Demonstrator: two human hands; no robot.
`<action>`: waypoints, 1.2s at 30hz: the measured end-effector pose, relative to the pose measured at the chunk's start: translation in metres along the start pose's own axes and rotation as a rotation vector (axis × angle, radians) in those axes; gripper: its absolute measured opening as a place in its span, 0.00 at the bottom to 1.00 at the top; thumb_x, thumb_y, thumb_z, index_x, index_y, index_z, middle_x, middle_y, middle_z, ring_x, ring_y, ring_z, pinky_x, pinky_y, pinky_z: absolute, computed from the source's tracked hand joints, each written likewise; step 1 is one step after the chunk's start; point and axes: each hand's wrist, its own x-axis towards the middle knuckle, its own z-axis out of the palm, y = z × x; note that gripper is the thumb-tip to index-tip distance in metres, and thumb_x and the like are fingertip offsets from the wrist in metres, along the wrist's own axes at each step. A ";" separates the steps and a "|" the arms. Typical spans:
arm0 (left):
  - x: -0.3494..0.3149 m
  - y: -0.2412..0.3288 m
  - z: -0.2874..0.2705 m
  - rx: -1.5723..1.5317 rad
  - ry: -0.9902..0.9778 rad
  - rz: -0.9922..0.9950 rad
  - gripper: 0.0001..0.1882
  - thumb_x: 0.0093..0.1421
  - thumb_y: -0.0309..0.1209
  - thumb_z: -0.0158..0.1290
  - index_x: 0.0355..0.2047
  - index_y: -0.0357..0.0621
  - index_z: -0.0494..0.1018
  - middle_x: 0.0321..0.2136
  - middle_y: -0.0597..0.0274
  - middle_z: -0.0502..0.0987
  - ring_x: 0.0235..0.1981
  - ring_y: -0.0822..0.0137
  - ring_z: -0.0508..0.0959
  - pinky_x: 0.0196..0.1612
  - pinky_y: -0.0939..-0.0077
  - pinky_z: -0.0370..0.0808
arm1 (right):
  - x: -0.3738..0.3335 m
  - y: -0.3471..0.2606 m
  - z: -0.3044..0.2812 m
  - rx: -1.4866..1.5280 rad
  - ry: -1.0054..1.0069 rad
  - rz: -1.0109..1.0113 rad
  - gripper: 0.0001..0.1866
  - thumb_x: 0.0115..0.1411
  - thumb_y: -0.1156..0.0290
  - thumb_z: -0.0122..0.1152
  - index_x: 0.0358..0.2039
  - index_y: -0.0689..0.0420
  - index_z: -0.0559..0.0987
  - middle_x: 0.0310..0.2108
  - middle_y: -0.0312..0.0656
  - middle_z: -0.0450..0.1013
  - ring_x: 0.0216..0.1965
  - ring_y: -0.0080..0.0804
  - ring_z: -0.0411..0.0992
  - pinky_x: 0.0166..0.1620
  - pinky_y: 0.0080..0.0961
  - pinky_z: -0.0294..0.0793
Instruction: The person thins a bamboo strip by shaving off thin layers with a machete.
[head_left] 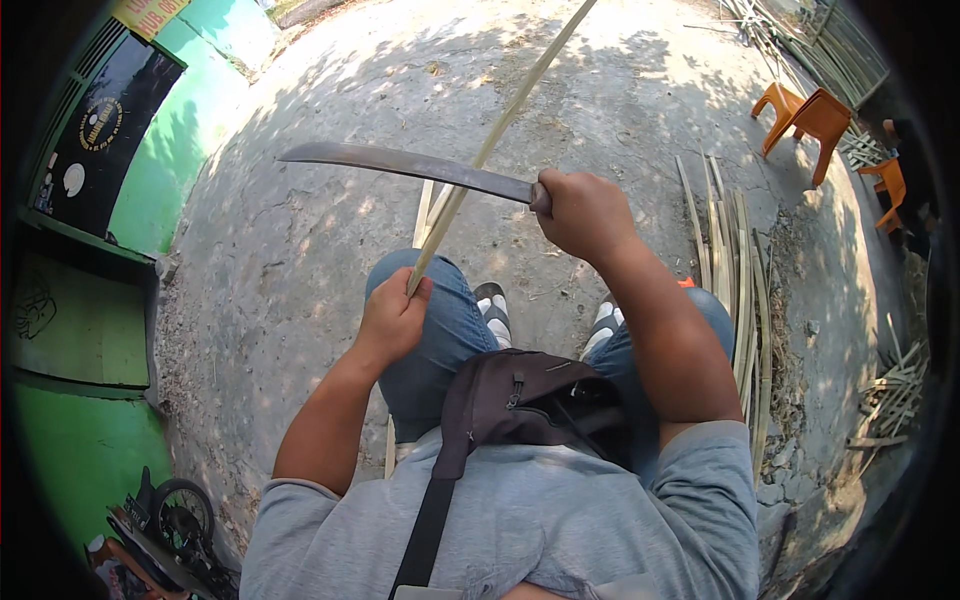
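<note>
My left hand [396, 318] is closed around the lower end of a long, pale bamboo strip [510, 112], which slants up and away to the right past the top of the picture. In my right hand [588, 213] is the handle of a machete [410, 165]. Its long, slightly curved dark blade points left and crosses the strip above my left hand; whether the edge bites into the strip I cannot tell. Beyond my left knee, more pale strips [425, 212] show partly behind the held one.
Several long bamboo strips [742, 285] lie on the concrete beside my right leg. Orange plastic chairs [822, 125] stand at the far right, near a heap of cut pieces [895, 395]. A green wall [80, 450] and a motorbike [180, 520] are on the left. A black bag [490, 400] rests on my lap.
</note>
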 end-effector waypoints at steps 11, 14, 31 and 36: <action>-0.001 0.000 0.001 0.011 0.007 0.027 0.17 0.75 0.40 0.52 0.34 0.37 0.72 0.21 0.47 0.74 0.24 0.48 0.77 0.31 0.55 0.71 | 0.000 0.007 0.005 0.046 0.010 -0.051 0.06 0.59 0.64 0.63 0.32 0.51 0.80 0.26 0.48 0.79 0.31 0.53 0.79 0.36 0.50 0.78; 0.000 -0.004 -0.001 0.008 -0.006 0.011 0.17 0.75 0.40 0.52 0.34 0.37 0.72 0.22 0.47 0.74 0.24 0.48 0.77 0.31 0.55 0.71 | 0.001 0.005 0.001 0.015 -0.001 -0.023 0.06 0.60 0.64 0.62 0.32 0.51 0.80 0.25 0.48 0.78 0.31 0.53 0.80 0.36 0.50 0.78; -0.002 -0.003 -0.004 -0.008 -0.040 0.010 0.18 0.74 0.41 0.51 0.34 0.36 0.72 0.21 0.47 0.75 0.24 0.49 0.77 0.31 0.57 0.71 | 0.006 0.011 0.004 -0.043 -0.034 -0.002 0.05 0.58 0.63 0.65 0.33 0.48 0.84 0.29 0.46 0.81 0.35 0.51 0.82 0.39 0.50 0.80; 0.004 -0.005 -0.003 0.027 -0.040 0.010 0.18 0.75 0.41 0.51 0.35 0.36 0.72 0.22 0.47 0.75 0.25 0.50 0.77 0.32 0.57 0.71 | 0.010 0.022 0.008 0.016 0.029 0.012 0.06 0.59 0.63 0.63 0.32 0.50 0.82 0.27 0.48 0.79 0.32 0.53 0.80 0.37 0.52 0.79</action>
